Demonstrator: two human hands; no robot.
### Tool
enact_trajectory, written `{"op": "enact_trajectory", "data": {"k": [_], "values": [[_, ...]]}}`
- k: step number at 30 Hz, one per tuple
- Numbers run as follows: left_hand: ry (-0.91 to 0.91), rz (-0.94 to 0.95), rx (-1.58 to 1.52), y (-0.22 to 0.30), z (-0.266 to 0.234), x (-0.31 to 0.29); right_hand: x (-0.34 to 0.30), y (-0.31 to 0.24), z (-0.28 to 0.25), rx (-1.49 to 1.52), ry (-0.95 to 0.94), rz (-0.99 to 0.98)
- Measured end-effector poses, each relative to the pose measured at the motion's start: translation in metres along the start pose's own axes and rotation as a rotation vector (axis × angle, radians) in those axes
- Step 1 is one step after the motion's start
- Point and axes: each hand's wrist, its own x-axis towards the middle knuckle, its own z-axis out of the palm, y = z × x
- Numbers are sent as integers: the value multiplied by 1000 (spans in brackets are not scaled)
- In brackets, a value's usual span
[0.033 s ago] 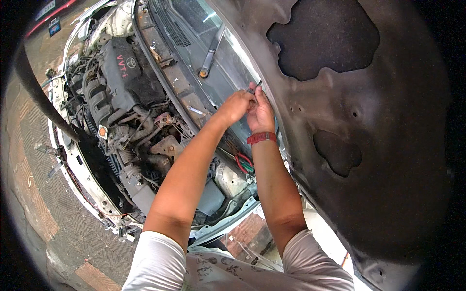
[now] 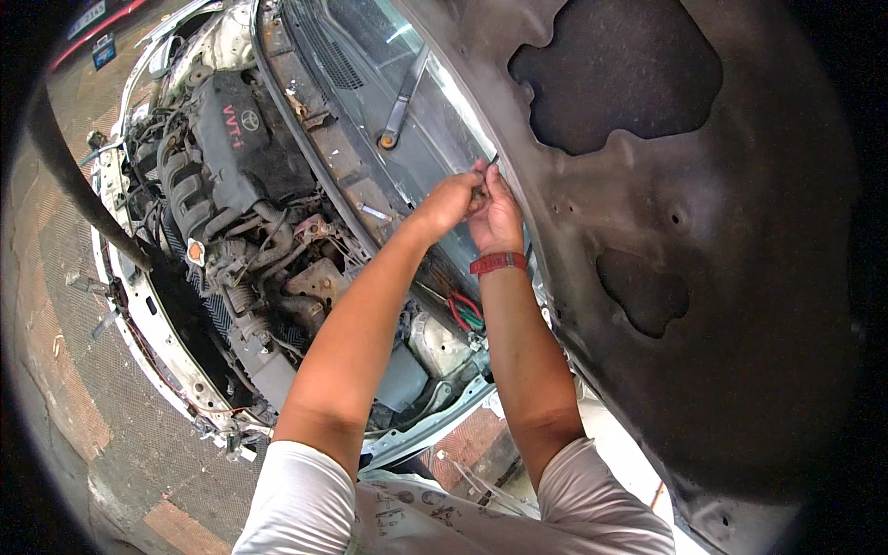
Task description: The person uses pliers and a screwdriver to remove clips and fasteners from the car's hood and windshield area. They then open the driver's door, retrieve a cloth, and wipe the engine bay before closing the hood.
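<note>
Over the windshield (image 2: 435,116), close to the edge of the raised hood (image 2: 592,185), my two hands meet. My left hand (image 2: 449,203) has its fingers closed in a pinch. Facing it, my right hand (image 2: 499,220) has curled fingers and a raised thumb; a red band (image 2: 499,263) circles that wrist. A thin dark piece (image 2: 492,161) shows by the fingertips, too small to name. What lies between the fingers is hidden. Left of the hands, a wiper arm (image 2: 398,116) rests across the glass.
The uncovered engine (image 2: 245,139) fills the bay to the left, with an orange-topped cap (image 2: 195,252) at its front. Red and green hoses or cables (image 2: 467,313) lie below my hands. A dark curved bar (image 2: 83,185) crosses the far left. The hood's underside blocks the right.
My left hand's fingers have shifted very slightly against my right hand. Everything else looks the same.
</note>
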Motion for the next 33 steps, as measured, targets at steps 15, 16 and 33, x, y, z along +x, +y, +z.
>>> {"op": "enact_trajectory", "data": {"k": [15, 16, 33], "values": [[129, -99, -89, 26, 19, -12, 8, -8, 5, 14, 47, 139], [143, -72, -82, 23, 21, -11, 9, -7, 11, 30, 98, 116], [174, 101, 399, 18, 2, 13, 12, -15, 51, 227, 141, 110]]}}
